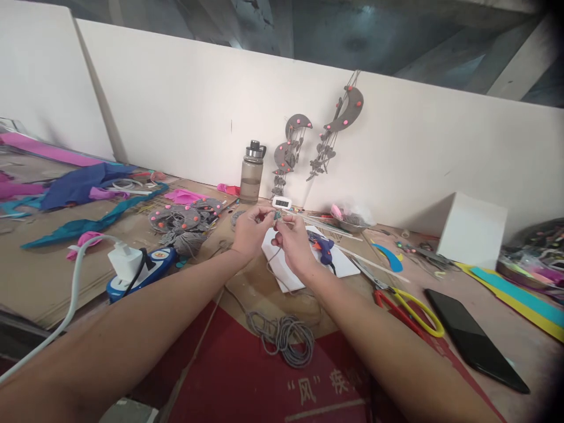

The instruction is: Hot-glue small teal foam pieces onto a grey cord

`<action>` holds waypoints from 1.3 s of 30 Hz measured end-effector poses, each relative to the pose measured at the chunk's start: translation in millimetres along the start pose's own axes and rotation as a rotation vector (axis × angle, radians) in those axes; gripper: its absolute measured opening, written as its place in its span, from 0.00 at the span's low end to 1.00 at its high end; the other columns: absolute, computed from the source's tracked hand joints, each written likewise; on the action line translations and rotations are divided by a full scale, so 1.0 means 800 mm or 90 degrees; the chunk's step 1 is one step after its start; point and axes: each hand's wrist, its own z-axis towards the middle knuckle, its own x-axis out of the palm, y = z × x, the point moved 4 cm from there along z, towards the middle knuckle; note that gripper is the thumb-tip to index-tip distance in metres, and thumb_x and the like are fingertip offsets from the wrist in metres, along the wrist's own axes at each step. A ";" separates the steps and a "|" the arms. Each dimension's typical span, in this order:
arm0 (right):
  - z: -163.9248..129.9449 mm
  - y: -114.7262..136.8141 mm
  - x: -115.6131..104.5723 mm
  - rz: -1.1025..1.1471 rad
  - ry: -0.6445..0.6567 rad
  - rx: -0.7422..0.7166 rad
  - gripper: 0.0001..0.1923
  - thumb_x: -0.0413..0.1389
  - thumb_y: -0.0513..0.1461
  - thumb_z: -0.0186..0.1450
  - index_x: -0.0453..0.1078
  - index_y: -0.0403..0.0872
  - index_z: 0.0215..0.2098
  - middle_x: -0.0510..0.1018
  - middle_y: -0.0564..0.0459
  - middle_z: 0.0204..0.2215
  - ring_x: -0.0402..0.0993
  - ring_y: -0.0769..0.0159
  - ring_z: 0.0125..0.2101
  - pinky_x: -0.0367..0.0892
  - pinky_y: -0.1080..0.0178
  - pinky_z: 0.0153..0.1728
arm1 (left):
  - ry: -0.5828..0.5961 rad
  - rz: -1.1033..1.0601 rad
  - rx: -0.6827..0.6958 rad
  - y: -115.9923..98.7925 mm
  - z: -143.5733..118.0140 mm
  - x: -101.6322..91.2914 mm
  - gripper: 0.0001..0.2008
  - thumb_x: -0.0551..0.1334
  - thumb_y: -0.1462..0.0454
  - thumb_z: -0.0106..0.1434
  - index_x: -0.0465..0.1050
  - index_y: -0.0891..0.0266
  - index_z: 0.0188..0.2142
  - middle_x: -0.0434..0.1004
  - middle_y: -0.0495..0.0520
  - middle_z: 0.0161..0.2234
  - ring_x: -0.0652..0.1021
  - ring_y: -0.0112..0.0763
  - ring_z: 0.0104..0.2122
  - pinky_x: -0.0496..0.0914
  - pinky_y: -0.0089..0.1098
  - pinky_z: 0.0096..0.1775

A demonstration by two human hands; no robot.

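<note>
My left hand (252, 232) and my right hand (292, 239) meet above the middle of the table, fingertips pinched together. Between them is a small teal-green piece (277, 215), too small to identify. Grey cord (274, 258) hangs below my right hand, over a white sheet (288, 277). A loose coil of grey cord (293, 341) lies nearer me on a red printed surface. Just right of my right hand, a dark blue tool (325, 249), probably a glue gun, rests on the white sheet.
Scissors (409, 308) and a black phone (473, 338) lie at right. A bottle (251, 176) and small digital clock (282, 202) stand behind my hands. Grey crescent hangings (348, 111) hang on the white panel. At left are a blue power strip (152, 270) and grey rings (176, 218).
</note>
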 end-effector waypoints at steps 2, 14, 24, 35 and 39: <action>-0.001 0.002 -0.008 -0.071 0.000 -0.062 0.09 0.54 0.44 0.58 0.61 0.49 0.34 0.67 0.59 0.27 0.62 0.73 0.24 0.61 0.68 0.23 | 0.001 -0.048 -0.066 0.006 -0.002 0.004 0.04 0.64 0.65 0.54 0.75 0.63 0.29 0.73 0.50 0.23 0.69 0.25 0.24 0.62 0.26 0.28; -0.004 0.013 -0.024 -0.236 -0.062 -0.177 0.07 0.53 0.42 0.60 0.65 0.47 0.29 0.69 0.57 0.25 0.63 0.69 0.27 0.60 0.64 0.31 | 0.047 -0.172 -0.210 0.021 -0.011 0.016 0.09 0.65 0.61 0.53 0.70 0.65 0.28 0.66 0.46 0.15 0.62 0.19 0.14 0.53 0.24 0.18; -0.002 0.011 -0.030 -0.243 -0.080 -0.161 0.09 0.54 0.44 0.59 0.65 0.47 0.27 0.67 0.58 0.23 0.61 0.69 0.26 0.58 0.64 0.29 | 0.047 -0.173 -0.219 0.017 -0.016 0.018 0.08 0.64 0.61 0.53 0.70 0.64 0.28 0.65 0.46 0.16 0.62 0.19 0.15 0.53 0.23 0.19; -0.001 0.006 -0.034 -0.192 -0.103 -0.151 0.10 0.56 0.44 0.58 0.67 0.48 0.36 0.62 0.62 0.20 0.59 0.71 0.23 0.57 0.66 0.27 | 0.085 -0.183 -0.221 0.020 -0.018 0.021 0.08 0.64 0.61 0.53 0.69 0.64 0.26 0.63 0.46 0.17 0.61 0.19 0.17 0.53 0.23 0.19; 0.002 0.001 -0.032 -0.190 -0.062 -0.143 0.11 0.53 0.44 0.59 0.72 0.47 0.35 0.68 0.59 0.22 0.60 0.70 0.25 0.59 0.65 0.28 | 0.091 -0.189 -0.233 0.023 -0.018 0.022 0.08 0.65 0.61 0.52 0.70 0.65 0.26 0.63 0.46 0.17 0.62 0.19 0.17 0.53 0.22 0.19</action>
